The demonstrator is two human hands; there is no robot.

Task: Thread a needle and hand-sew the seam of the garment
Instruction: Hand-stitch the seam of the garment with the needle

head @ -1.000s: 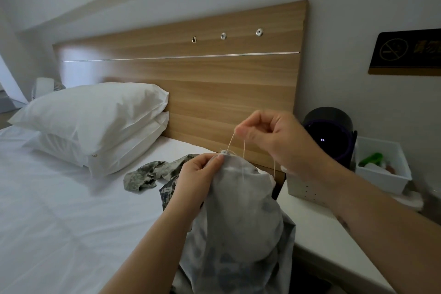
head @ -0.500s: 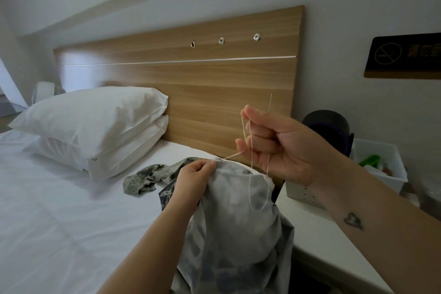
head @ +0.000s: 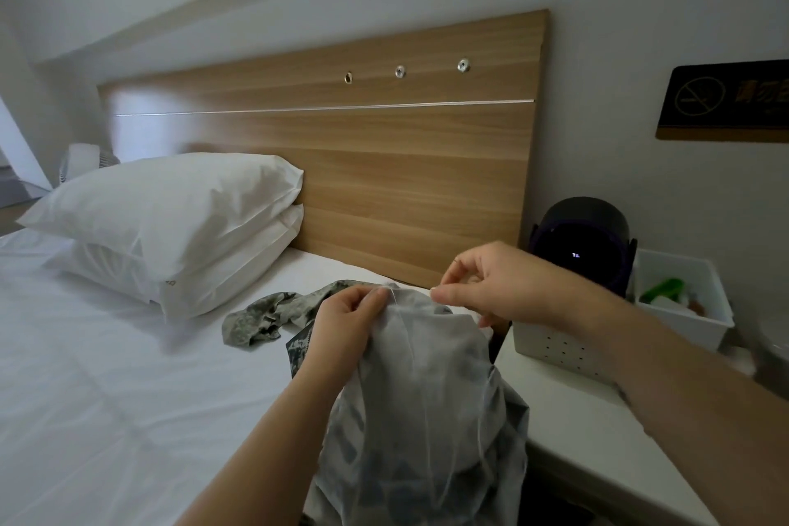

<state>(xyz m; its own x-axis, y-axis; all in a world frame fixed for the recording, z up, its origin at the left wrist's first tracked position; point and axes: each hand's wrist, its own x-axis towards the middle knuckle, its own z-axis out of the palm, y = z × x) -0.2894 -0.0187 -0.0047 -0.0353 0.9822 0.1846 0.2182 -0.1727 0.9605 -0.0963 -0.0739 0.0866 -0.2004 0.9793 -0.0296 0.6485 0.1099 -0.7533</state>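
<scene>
On my feed the left hand [head: 348, 322] sits at frame centre, its fingers [head: 367, 300] clamped on the top fold of the grey camouflage garment [head: 427, 397]. The cloth hangs to the lower centre, with one end trailing onto the white bed [head: 106, 376]. Just right of it, the right hand [head: 512, 290] has its fingers pinched together on a pale thread [head: 410, 290] that runs to the fold. A white desk [head: 568, 419] stands at lower right.
</scene>
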